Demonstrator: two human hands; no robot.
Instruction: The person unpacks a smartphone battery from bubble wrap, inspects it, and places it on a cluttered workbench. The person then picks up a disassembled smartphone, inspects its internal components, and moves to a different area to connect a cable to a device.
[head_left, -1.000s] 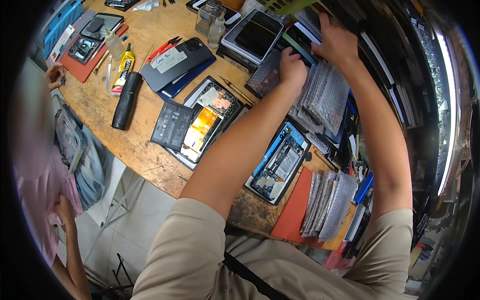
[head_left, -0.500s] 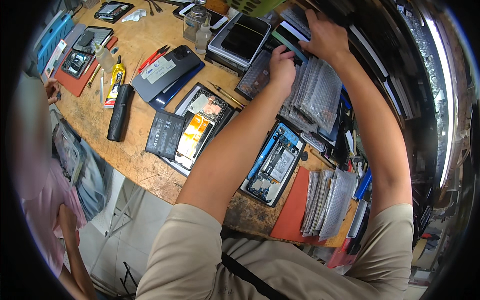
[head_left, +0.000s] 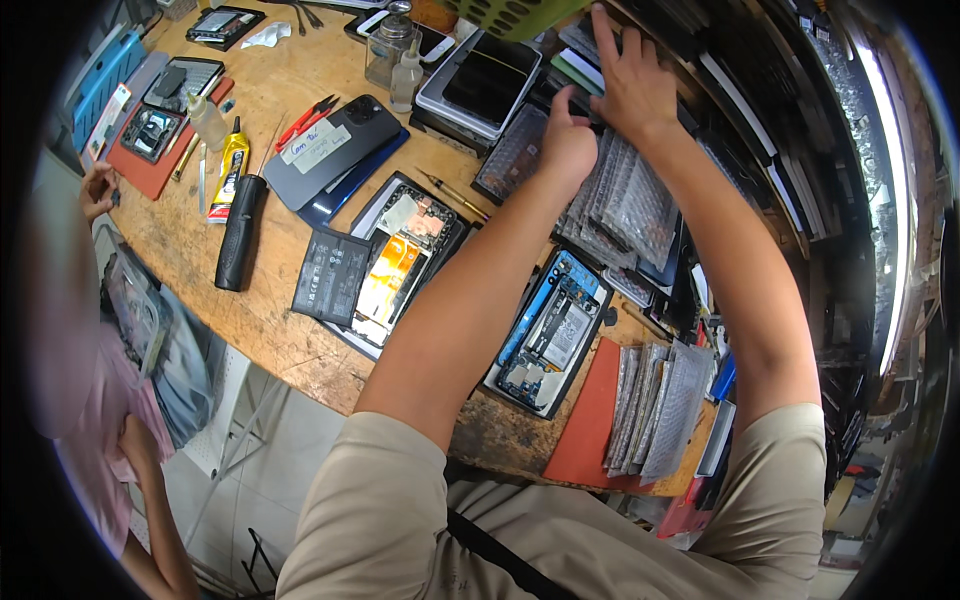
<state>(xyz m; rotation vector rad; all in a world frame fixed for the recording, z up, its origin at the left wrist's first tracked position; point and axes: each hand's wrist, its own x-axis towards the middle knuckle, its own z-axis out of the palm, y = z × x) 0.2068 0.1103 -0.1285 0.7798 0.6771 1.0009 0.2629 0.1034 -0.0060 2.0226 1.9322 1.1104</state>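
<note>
At the far right of the bench, my right hand (head_left: 638, 92) reaches over a tightly packed row of flat items. Its fingers are stretched and spread, touching the tops of thin panels, among them a green-edged one (head_left: 576, 72). My left hand (head_left: 570, 142) is just left of it, fingers curled at the near end of the row; what they grip is hidden. Below both hands lie bubble-wrapped flat packs (head_left: 632, 195) in a stack. A clear-wrapped flat pack (head_left: 512, 155) is beside my left wrist.
Opened phones (head_left: 555, 335) lie under my left forearm, one with a loose black battery (head_left: 330, 275). More bubble-wrapped packs (head_left: 660, 410) stand on an orange mat (head_left: 580, 425). A green perforated basket (head_left: 510, 15) overhangs the row. Another person's hand (head_left: 98, 190) is at the left edge.
My right hand has moved slightly left and nearer, its fingers now spread over the panels. My left hand has shifted a little nearer and right, its fingers more curled.
</note>
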